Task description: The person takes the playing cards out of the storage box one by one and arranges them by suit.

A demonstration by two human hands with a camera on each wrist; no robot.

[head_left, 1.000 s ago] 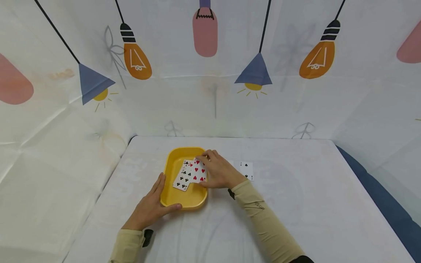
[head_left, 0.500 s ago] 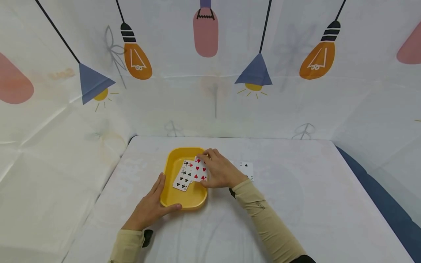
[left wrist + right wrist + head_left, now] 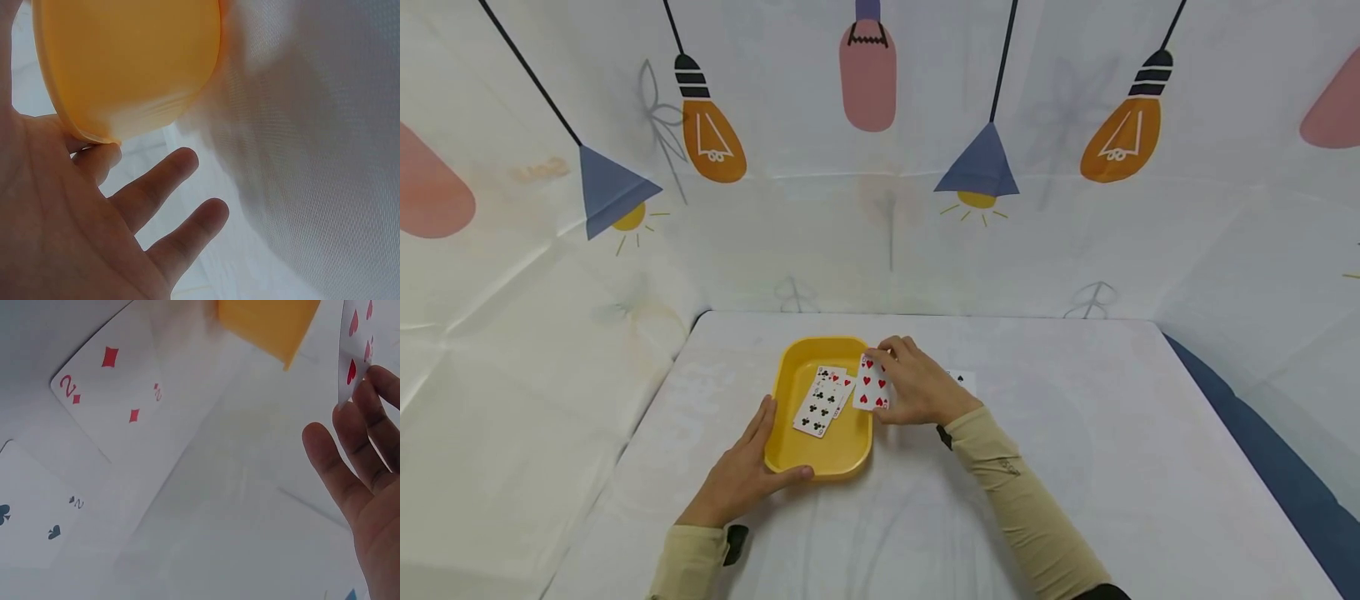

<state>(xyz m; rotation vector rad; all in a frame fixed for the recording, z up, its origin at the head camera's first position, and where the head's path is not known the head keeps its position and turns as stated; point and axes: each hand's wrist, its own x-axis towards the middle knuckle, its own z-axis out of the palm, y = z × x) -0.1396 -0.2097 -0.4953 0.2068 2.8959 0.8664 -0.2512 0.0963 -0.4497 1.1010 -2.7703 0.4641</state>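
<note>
My left hand (image 3: 733,475) holds the near left corner of a yellow tray (image 3: 835,454). Its fingers lie along the left side and its thumb is at the front; in the left wrist view two fingers stretch clear of the rim. Over the tray's right edge, my right hand (image 3: 922,390) pinches a hearts playing card (image 3: 866,385) between thumb and fingers. That card appears edge-on and raised in the right wrist view. Inside the tray, a clubs card (image 3: 815,408) overlaps a hearts card (image 3: 844,387), which it partly hides.
On the white table (image 3: 1037,483), right of the tray, lie a two of diamonds (image 3: 107,378) and a two of spades (image 3: 31,512). My right hand hides most of them in the head view. A patterned cloth wall (image 3: 820,225) stands behind.
My right hand has lifted the hearts card off the other cards and shifted it right to the tray's edge, uncovering more of the tray. My left hand stays in place.
</note>
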